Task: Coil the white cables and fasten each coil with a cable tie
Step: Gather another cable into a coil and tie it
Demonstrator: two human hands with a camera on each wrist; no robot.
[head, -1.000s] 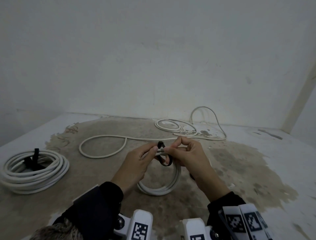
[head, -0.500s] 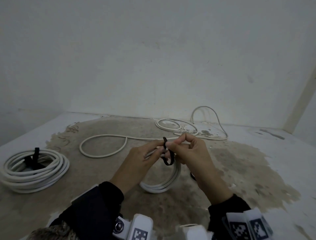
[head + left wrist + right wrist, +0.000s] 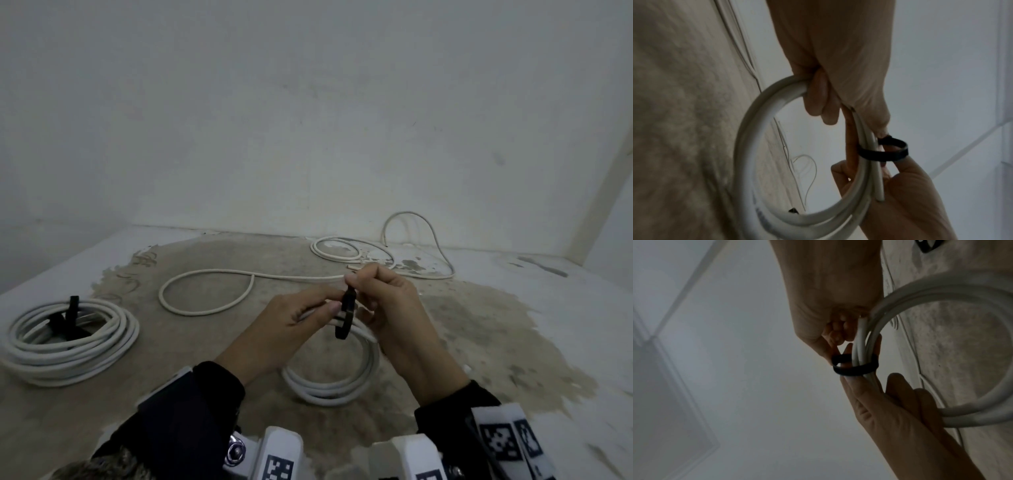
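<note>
A small white cable coil [image 3: 329, 387] hangs in the air between my hands, above the stained floor. A black cable tie [image 3: 346, 318] loops loosely round its upper strands. My left hand [image 3: 291, 322] grips the coil [image 3: 760, 116] just left of the tie [image 3: 885, 152]. My right hand [image 3: 383, 301] pinches the tie's upper end between thumb and forefinger, while its lower fingers curl round the strands. In the right wrist view the tie [image 3: 855, 365] circles the bundled strands [image 3: 861, 344] with slack.
A larger tied white coil [image 3: 68, 339] lies on the floor at the left. A loose white cable [image 3: 209, 291] loops across the middle and another loose cable [image 3: 411, 246] lies by the back wall. Another black tie [image 3: 928, 245] lies on the floor.
My right hand has risen and drawn the tie's end upward. The coil has lifted a little and swung slightly right. The left hand keeps its grip.
</note>
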